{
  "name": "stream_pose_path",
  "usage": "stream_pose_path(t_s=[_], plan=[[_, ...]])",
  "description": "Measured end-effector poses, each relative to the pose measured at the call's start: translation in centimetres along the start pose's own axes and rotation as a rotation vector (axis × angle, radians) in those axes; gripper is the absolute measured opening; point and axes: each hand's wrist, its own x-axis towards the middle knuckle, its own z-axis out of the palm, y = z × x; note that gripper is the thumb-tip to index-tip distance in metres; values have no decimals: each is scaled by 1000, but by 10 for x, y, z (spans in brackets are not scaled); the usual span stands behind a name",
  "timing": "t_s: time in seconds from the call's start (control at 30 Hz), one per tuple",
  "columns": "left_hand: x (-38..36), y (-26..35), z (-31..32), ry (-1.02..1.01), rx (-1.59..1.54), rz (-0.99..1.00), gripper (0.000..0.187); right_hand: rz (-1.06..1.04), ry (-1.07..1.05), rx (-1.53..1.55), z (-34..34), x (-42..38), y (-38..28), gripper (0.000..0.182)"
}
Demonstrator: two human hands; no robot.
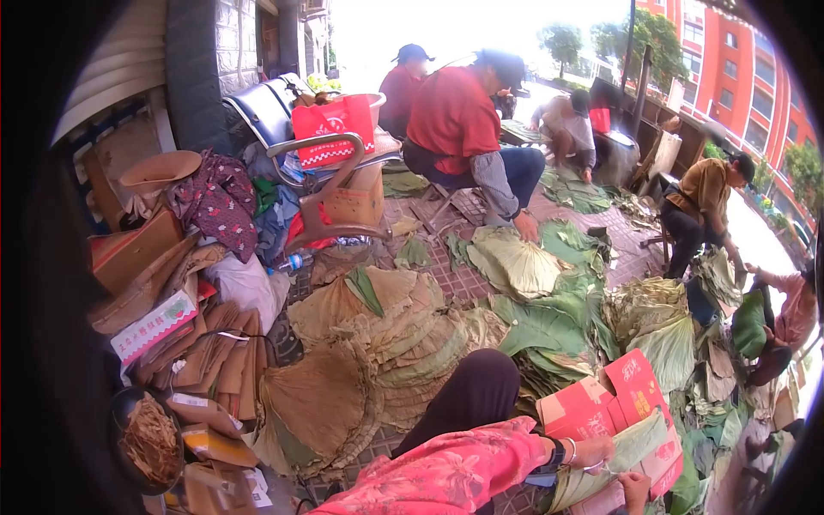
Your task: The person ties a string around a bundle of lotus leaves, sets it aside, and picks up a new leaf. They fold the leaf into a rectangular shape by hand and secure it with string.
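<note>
My left hand (pixel 592 452), below a pink floral sleeve and wrist bands, is closed on a pale green lotus leaf (pixel 642 442). Close by at the bottom edge, my right hand (pixel 635 489) has its fingers curled at the same leaf's lower side; its fingertips are partly hidden. The leaf lies over an opened red carton (pixel 639 386) in front of me. Left of my dark-trousered knee, brown dried lotus leaves (pixel 322 399) spread in overlapping stacks. Greener leaves (pixel 549 322) lie beyond the carton.
Flattened cardboard (pixel 223 360) and a bowl of brown strips (pixel 150 438) are at left. A metal bench (pixel 330 180) bears a red bag (pixel 335 129). A person in red (pixel 455 112) bends over leaves ahead; other people sit farther back and at right among more leaf piles (pixel 652 326).
</note>
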Motion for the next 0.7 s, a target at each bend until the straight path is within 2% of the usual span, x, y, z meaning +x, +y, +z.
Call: stream_pose_path(t_s=[0.03, 0.07, 0.13, 0.17, 0.2, 0.23, 0.27, 0.37, 0.43, 0.47, 0.57, 0.67, 0.7], plan=[[0, -2, 2, 4, 24, 13, 18, -136, 19, -6, -1, 2, 3, 13], [1, -4, 4, 8, 48, 25, 18, -151, -40, -141, -8, 3, 6, 15], [1, -4, 3, -132, 89, -90, 17, -177, -157, -409, -16, -15, -33, 24], [0, -3, 2, -203, 111, -147, 17, -231, -164, -412, -19, -11, -17, 16], [-1, -3, 3, -116, 102, -98, 16, -286, -172, -414, -21, -6, 4, 19], [-5, -3, 8, -28, 92, -49, 16, -341, -181, -416, -22, 2, 23, 30], [-7, -3, 11, 59, 82, 0, 16, -300, -138, -324, -20, 8, 32, 24], [-10, -4, 14, 21, 29, -68, 16, -172, -5, -51, -13, 23, 52, 9], [-9, -7, 19, -62, 2, -141, 18, -81, 94, 134, -12, 26, 65, 13], [-7, -9, 22, -107, -10, -174, 19, -78, 106, 68, -11, 25, 69, 14], [12, 45, -24, -14, 55, 188, 19, -47, 141, -106, -9, 17, 74, 16], [19, 57, -22, -106, 87, 249, 18, -19, 164, -209, 5, 4, 37, 21], [21, 59, -25, -141, 11, 167, 17, -44, 169, -239, 12, -4, 12, 22]])
